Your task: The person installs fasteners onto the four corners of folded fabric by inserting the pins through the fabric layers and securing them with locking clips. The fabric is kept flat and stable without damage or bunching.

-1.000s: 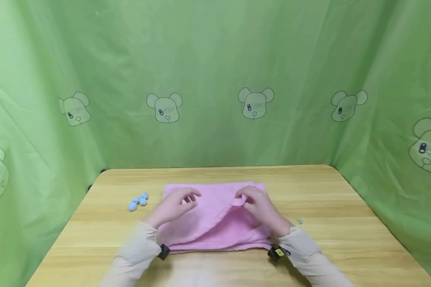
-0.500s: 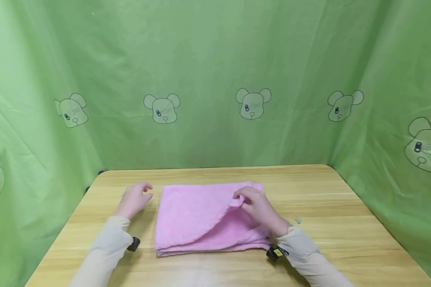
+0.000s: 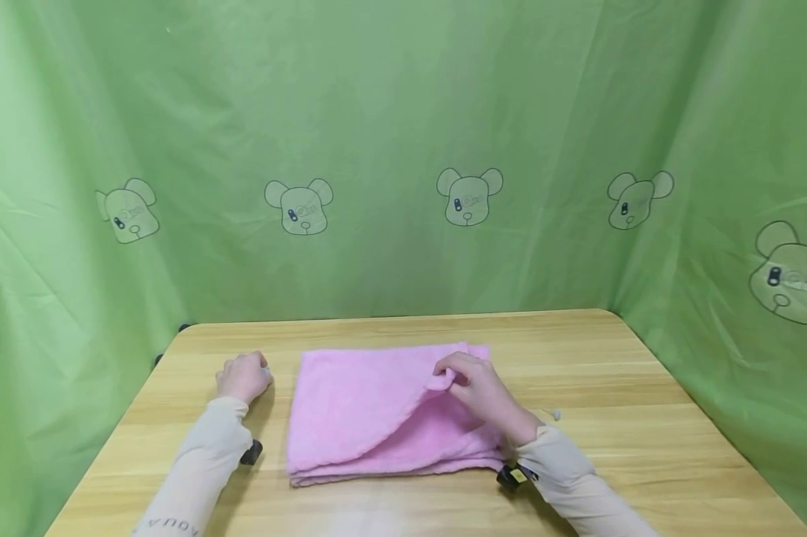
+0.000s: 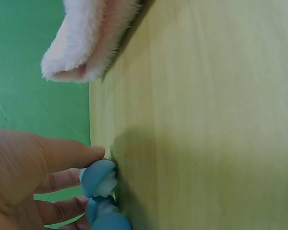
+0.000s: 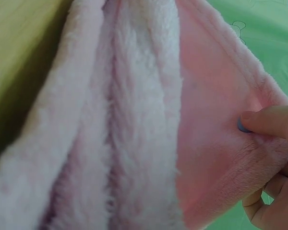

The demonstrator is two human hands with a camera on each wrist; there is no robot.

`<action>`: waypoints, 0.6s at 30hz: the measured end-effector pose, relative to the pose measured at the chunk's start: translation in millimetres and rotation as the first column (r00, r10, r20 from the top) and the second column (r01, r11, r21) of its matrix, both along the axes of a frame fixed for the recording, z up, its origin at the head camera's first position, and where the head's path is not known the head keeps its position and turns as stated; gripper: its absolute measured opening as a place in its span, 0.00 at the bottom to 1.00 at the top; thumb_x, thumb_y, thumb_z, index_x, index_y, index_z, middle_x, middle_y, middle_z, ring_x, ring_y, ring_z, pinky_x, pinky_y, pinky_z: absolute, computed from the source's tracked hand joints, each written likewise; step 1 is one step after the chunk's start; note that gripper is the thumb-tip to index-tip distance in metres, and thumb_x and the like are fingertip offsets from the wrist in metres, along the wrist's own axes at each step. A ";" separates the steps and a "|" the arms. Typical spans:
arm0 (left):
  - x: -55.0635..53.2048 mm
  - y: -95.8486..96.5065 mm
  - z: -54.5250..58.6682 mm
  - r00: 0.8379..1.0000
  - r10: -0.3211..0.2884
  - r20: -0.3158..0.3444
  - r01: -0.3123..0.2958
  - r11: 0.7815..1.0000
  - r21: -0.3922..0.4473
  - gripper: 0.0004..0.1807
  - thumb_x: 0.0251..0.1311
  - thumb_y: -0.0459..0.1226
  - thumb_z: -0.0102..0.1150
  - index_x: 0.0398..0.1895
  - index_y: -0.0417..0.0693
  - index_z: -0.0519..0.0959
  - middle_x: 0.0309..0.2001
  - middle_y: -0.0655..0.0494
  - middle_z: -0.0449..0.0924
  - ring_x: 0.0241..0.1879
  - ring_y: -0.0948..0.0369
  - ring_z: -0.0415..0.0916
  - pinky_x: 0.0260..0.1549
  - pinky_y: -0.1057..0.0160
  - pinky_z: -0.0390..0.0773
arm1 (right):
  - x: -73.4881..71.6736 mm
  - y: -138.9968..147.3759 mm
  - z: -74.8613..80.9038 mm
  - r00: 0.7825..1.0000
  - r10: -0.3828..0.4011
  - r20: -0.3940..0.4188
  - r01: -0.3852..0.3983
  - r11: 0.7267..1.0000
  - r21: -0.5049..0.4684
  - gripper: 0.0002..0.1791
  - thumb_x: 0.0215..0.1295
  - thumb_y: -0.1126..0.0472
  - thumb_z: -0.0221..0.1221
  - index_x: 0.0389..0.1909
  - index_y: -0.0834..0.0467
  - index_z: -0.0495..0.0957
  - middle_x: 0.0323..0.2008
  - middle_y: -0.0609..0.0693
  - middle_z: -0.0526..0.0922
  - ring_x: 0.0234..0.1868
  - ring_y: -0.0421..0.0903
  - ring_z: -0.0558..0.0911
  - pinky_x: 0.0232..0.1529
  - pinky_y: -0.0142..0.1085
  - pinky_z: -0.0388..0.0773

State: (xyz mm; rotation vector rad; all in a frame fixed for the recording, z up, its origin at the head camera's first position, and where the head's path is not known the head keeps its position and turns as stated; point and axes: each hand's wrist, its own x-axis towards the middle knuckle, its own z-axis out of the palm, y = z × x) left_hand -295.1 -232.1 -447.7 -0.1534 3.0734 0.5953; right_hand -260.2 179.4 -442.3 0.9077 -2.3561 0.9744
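Note:
A pink plush blanket (image 3: pixel 356 403) lies folded on the table, its top layer lifted into a flap at the right. My right hand (image 3: pixel 480 391) pinches the raised corner of that flap. In the right wrist view, a small blue piece (image 5: pixel 243 125) shows under the thumb against the pink cloth. Left of the blanket, my left hand (image 3: pixel 242 379) is down at the table. The left wrist view shows its thumb and fingers around a blue mushroom-shaped clip (image 4: pixel 97 177) with a white underside. More blue clips (image 4: pixel 111 221) sit right beside it, partly behind the fingers.
A tiny pale blue-grey piece (image 3: pixel 556 414) lies on the wooden table (image 3: pixel 611 462) near the right wrist. Green curtain (image 3: pixel 377 112) with bear-head prints hangs behind the table and along both sides.
My left hand has left the blanket, moved left and come down over the blue clips, its fingers now closed around one. The right hand keeps its pinch on the blanket corner.

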 end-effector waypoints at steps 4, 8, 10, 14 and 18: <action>-1.8 -0.3 -1.7 1.000 0.003 -0.007 -0.003 1.000 -0.006 0.18 0.55 0.34 0.52 0.50 0.38 0.78 0.52 0.35 0.80 0.51 0.35 0.72 0.48 0.36 0.69 | -0.4 -0.8 -0.6 1.000 -0.009 -0.002 0.009 1.000 -0.001 0.14 0.49 0.74 0.66 0.35 0.56 0.82 0.35 0.48 0.86 0.38 0.44 0.83 0.42 0.33 0.81; -2.4 0.0 -2.9 1.000 0.014 -0.027 -0.014 1.000 -0.012 0.19 0.56 0.34 0.50 0.50 0.37 0.78 0.52 0.34 0.80 0.51 0.35 0.73 0.49 0.36 0.68 | -0.7 -1.1 -0.9 1.000 -0.005 -0.007 0.005 1.000 -0.003 0.14 0.49 0.74 0.66 0.35 0.55 0.82 0.35 0.48 0.86 0.38 0.44 0.83 0.42 0.34 0.81; -1.6 0.8 -3.4 0.999 0.022 -0.043 -0.023 1.000 -0.008 0.18 0.56 0.34 0.50 0.49 0.37 0.78 0.51 0.35 0.80 0.50 0.35 0.73 0.48 0.36 0.68 | -0.6 -1.1 -0.7 1.000 -0.002 -0.006 0.002 1.000 -0.003 0.14 0.49 0.74 0.66 0.35 0.55 0.82 0.35 0.48 0.86 0.38 0.44 0.83 0.42 0.34 0.81; 1.2 3.6 -3.6 0.996 0.045 -0.078 -0.044 0.999 0.015 0.17 0.58 0.37 0.51 0.48 0.38 0.79 0.49 0.37 0.81 0.49 0.36 0.74 0.47 0.37 0.68 | -0.1 -0.9 0.0 1.000 0.000 0.000 0.000 1.000 0.000 0.14 0.49 0.74 0.67 0.36 0.56 0.82 0.35 0.48 0.86 0.38 0.45 0.83 0.42 0.34 0.82; 5.9 8.8 1.2 0.990 0.071 -0.125 -0.065 0.996 0.053 0.18 0.60 0.40 0.54 0.50 0.40 0.79 0.49 0.37 0.82 0.49 0.36 0.75 0.46 0.37 0.69 | -0.4 0.1 -0.5 1.000 0.005 -0.008 -0.005 1.000 0.004 0.14 0.49 0.74 0.67 0.36 0.56 0.82 0.35 0.48 0.86 0.38 0.45 0.83 0.43 0.34 0.82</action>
